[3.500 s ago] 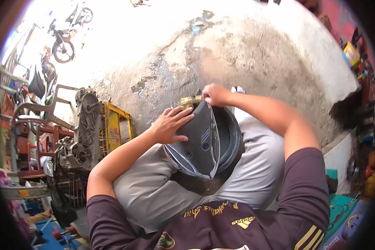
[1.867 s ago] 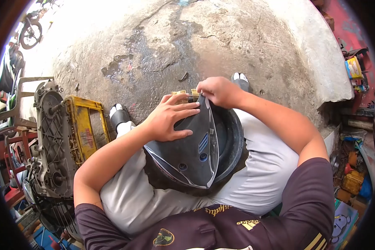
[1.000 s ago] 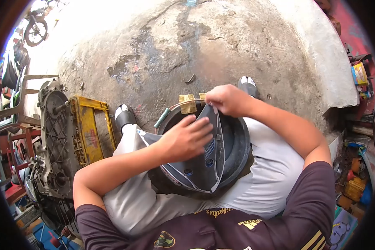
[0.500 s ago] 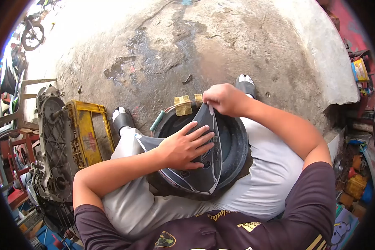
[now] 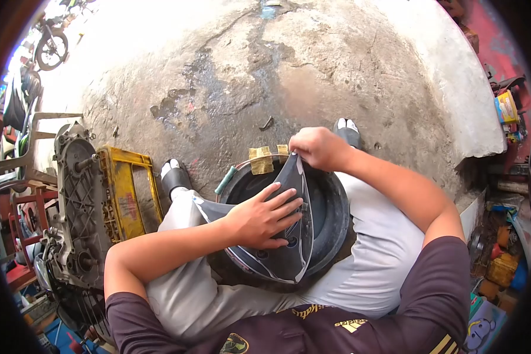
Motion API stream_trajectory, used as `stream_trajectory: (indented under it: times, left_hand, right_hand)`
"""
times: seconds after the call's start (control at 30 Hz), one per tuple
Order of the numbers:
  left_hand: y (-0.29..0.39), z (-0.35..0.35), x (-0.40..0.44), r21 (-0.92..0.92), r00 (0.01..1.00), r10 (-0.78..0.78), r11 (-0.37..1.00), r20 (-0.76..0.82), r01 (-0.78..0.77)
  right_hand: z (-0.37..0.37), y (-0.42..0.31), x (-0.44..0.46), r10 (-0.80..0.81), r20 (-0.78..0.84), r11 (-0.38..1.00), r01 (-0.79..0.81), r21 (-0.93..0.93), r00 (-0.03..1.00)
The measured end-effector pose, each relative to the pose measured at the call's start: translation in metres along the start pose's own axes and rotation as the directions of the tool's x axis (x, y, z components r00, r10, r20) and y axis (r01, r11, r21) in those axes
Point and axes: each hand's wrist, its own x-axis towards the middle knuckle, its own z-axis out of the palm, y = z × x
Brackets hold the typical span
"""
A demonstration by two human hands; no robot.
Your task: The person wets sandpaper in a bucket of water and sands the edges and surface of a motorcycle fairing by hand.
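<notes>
Fingers (image 5: pixel 296 145) of my right hand (image 5: pixel 323 147) are curled tight on the pointed tip of a dark plastic fairing panel (image 5: pixel 280 264); my left hand (image 5: pixel 258 219) lies palm down across its middle, spread wide and clasping nothing. How hard that palm presses, I can't tell. What counts is how the panel runs from my right-hand pinch: its long axis drops from there almost straight toward six o'clock, with a narrow wing going out to nine o'clock past my left wrist. So my right hand has the far end, and my left is nearer the broad body of it.

The panel lies over the left part of the mouth of a black bucket (image 5: pixel 336 221), between my grey-trousered legs (image 5: pixel 374 239). Around the bucket's rim, the green grip (image 5: pixel 225 180) of its wire handle sits at ten o'clock and a yellow patch (image 5: pixel 261 162) hangs at eleven.

Beneath everything is a worn concrete floor (image 5: pixel 360 65), with dark, wet-looking patches toward eleven o'clock. Around nine to ten o'clock stand a yellow crate (image 5: pixel 127 200) and, just beyond, a metal engine casing (image 5: pixel 79 200); a motorcycle wheel (image 5: pixel 51 50) shows farther off at ten. A pale ledge (image 5: pixel 466 88) edges the floor between one and two o'clock, a small yellow tub (image 5: pixel 507 108) past it.
</notes>
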Motion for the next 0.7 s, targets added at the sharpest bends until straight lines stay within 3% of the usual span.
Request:
stream_trajectory:
  times: [0.1, 0.27, 0.33, 0.37, 0.4, 0.5, 0.53, 0.6, 0.7]
  left_hand:
    - [-0.001, 0.001, 0.000, 0.009, 1.000, 0.001, 1.000, -0.014, -0.001]
    - [0.000, -0.003, 0.000, 0.012, 1.000, -0.006, 1.000, 0.004, 0.006]
    - [0.001, 0.000, -0.001, 0.030, 1.000, 0.000, 1.000, -0.003, 0.000]
    - [0.000, 0.002, -0.002, 0.018, 1.000, -0.002, 1.000, -0.003, 0.002]
    - [0.000, 0.001, -0.001, 0.001, 1.000, -0.010, 1.000, -0.005, 0.010]
    - [0.006, 0.001, -0.001, 0.022, 1.000, -0.009, 1.000, 0.025, 0.009]
    - [0.008, -0.001, 0.000, 0.046, 0.999, 0.001, 0.999, 0.045, -0.003]
    - [0.010, -0.003, 0.001, 0.103, 0.997, -0.003, 0.995, 0.074, -0.005]
    - [0.001, -0.012, 0.005, 0.118, 0.990, 0.117, 0.985, 0.081, -0.126]
  right_hand:
    - [0.004, -0.014, 0.001, -0.162, 0.045, 0.984, 0.158, 0.082, 0.986]
    - [0.001, 0.006, -0.002, -0.066, -0.007, 0.998, 0.066, 0.008, 0.998]
    - [0.004, -0.006, -0.006, -0.054, 0.008, 0.996, 0.054, 0.077, 0.998]
    - [0.004, -0.013, -0.004, -0.161, -0.006, 0.982, 0.161, 0.100, 0.987]
    - [0.003, -0.018, -0.002, -0.126, 0.036, 0.983, 0.119, 0.142, 0.991]
    - [0.009, 0.002, -0.006, -0.026, -0.045, 0.988, 0.033, 0.150, 0.999]
    - [0.007, 0.004, -0.007, 0.119, -0.004, 0.974, -0.116, 0.197, 0.993]
    - [0.009, 0.000, -0.006, 0.055, -0.033, 0.995, -0.052, 0.083, 0.998]
    - [0.005, -0.022, 0.001, -0.083, 0.091, 0.989, 0.071, 0.128, 0.992]
